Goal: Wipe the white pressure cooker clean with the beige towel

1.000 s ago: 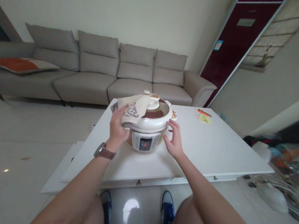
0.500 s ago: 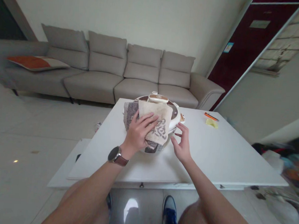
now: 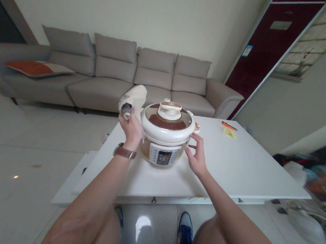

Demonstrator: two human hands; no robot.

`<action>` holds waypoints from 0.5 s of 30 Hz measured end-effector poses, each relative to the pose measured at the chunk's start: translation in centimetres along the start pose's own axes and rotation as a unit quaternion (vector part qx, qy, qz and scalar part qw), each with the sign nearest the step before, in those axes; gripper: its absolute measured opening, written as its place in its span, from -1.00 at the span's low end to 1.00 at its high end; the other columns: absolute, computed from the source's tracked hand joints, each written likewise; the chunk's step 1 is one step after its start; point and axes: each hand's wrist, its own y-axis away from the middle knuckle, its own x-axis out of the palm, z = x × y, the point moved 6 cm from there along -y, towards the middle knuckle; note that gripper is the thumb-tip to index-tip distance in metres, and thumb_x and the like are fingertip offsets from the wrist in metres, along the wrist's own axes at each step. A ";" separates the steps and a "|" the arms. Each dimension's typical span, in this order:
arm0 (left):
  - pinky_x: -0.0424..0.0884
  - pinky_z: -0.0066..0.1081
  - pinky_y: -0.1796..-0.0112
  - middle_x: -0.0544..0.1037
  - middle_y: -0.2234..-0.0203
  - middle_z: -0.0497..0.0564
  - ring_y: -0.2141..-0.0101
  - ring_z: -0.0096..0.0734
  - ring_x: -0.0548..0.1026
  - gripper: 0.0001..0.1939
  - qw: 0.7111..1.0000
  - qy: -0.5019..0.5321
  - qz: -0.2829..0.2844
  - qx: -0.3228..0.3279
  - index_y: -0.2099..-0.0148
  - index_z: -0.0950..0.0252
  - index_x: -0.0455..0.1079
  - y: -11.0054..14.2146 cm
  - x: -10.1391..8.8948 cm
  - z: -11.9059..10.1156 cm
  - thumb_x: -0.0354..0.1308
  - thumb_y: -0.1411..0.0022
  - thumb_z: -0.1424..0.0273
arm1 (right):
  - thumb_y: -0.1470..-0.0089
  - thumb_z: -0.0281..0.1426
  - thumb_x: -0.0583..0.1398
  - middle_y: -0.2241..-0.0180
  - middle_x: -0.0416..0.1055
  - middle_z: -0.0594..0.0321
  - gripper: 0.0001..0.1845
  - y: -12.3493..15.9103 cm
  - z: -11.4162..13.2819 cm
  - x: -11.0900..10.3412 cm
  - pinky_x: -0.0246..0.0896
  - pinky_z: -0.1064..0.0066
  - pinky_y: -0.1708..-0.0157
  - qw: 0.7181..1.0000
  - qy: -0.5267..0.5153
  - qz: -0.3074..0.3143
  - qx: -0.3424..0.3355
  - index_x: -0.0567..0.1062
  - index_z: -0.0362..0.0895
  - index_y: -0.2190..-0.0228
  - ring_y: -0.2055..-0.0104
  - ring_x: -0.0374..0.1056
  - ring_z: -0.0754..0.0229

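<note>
A white electric pressure cooker (image 3: pixel 166 137) with a brown lid top and a front control panel stands on the white table (image 3: pixel 232 167). My left hand (image 3: pixel 131 129), with a watch on the wrist, is closed round a cream cloth (image 3: pixel 132 99) at the cooker's left side; the cloth sticks up above my fist. My right hand (image 3: pixel 195 154) rests against the cooker's right side with fingers spread apart.
A yellow cloth (image 3: pixel 229 132) and an orange-handled tool (image 3: pixel 229 125) lie at the table's far right. A grey sofa (image 3: pixel 113 77) with an orange cushion (image 3: pixel 35 68) stands behind. Clutter lies on the floor at right. My knees and blue shoes are below the table edge.
My left hand has swept the cloth off the cooker's front and lid to its left side, bunching it upward. The control panel is uncovered. My right hand has stayed at the cooker's right side.
</note>
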 end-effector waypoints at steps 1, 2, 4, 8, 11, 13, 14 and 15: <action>0.41 -0.14 -0.18 0.53 -0.16 0.20 -0.16 -0.17 0.51 -0.53 1.000 -0.011 0.012 0.021 -0.31 0.24 0.28 -0.4 0.6 -1.0 -0.12 -0.51 0.16 | -0.26 -0.25 0.22 -0.29 0.17 0.01 -0.49 0.0 0.0 0.0 0.49 0.05 -0.02 1.000 -0.001 -0.002 0.003 0.30 0.07 -0.20 -0.34 0.16 -0.07; 0.43 -0.14 -0.16 0.56 -0.11 0.19 -0.14 -0.16 0.53 -0.55 0.998 -0.024 0.043 0.041 -0.28 0.25 0.33 -0.7 1.3 -2.2 -0.09 -0.50 0.18 | -0.26 -0.25 0.22 -0.29 0.17 0.01 -0.49 -0.1 0.0 0.0 0.49 0.05 -0.03 1.000 0.000 -0.005 0.007 0.30 0.07 -0.20 -0.34 0.16 -0.07; 0.45 -0.05 -0.15 0.63 -0.02 0.20 -0.08 -0.04 0.57 -0.63 0.981 -0.065 0.155 0.096 -0.16 0.28 0.45 -0.3 2.9 -5.1 0.06 -0.41 0.26 | -0.26 -0.24 0.22 -0.29 0.16 0.01 -0.49 -0.1 0.0 -0.1 0.49 0.05 -0.03 1.000 0.001 -0.006 0.013 0.30 0.07 -0.20 -0.34 0.16 -0.08; 0.33 0.10 -0.25 0.52 -0.23 0.15 -0.24 0.12 0.44 -0.44 0.911 -0.140 0.313 0.230 -0.23 0.24 0.44 2.8 4.1 -10.3 0.16 -0.17 0.53 | -0.26 -0.24 0.22 -0.29 0.17 0.01 -0.50 -0.1 0.1 -0.1 0.50 0.07 -0.02 1.000 -0.001 0.003 0.017 0.31 0.07 -0.19 -0.34 0.16 -0.07; 0.32 0.13 -0.24 0.43 -0.31 0.14 -0.33 0.14 0.32 -0.39 0.884 -0.160 0.347 0.268 -0.25 0.26 0.43 4.5 3.6 -12.0 0.12 -0.14 0.58 | -0.26 -0.24 0.22 -0.29 0.17 0.01 -0.52 -0.1 0.2 -0.2 0.50 0.08 -0.01 1.000 -0.004 0.005 0.019 0.32 0.06 -0.18 -0.34 0.16 -0.06; 0.29 0.16 -0.25 0.42 -0.32 0.13 -0.34 0.15 0.30 -0.43 0.865 -0.162 0.374 0.292 -0.22 0.26 0.46 5.6 3.0 -12.3 0.12 -0.14 0.56 | -0.25 -0.23 0.22 -0.29 0.17 0.01 -0.52 -0.1 0.1 -0.2 0.50 0.08 -0.01 1.000 -0.005 0.004 0.022 0.32 0.05 -0.17 -0.34 0.17 -0.06; 0.27 0.17 -0.26 0.43 -0.31 0.12 -0.34 0.13 0.30 -0.44 0.855 -0.158 0.387 0.305 -0.21 0.24 0.47 6.0 2.7 -12.2 0.12 -0.15 0.55 | -0.25 -0.23 0.22 -0.28 0.18 0.01 -0.52 -0.1 0.1 -0.2 0.50 0.08 -0.01 1.000 -0.006 0.004 0.023 0.32 0.05 -0.17 -0.33 0.17 -0.06; 0.23 0.17 -0.29 0.45 -0.29 0.11 -0.33 0.10 0.32 -0.45 0.850 -0.149 0.395 0.316 -0.20 0.23 0.47 6.4 2.3 -12.0 0.12 -0.15 0.54 | -0.25 -0.23 0.22 -0.28 0.18 0.01 -0.52 -0.2 0.0 -0.2 0.50 0.08 0.00 1.000 -0.007 0.004 0.024 0.32 0.05 -0.17 -0.33 0.17 -0.06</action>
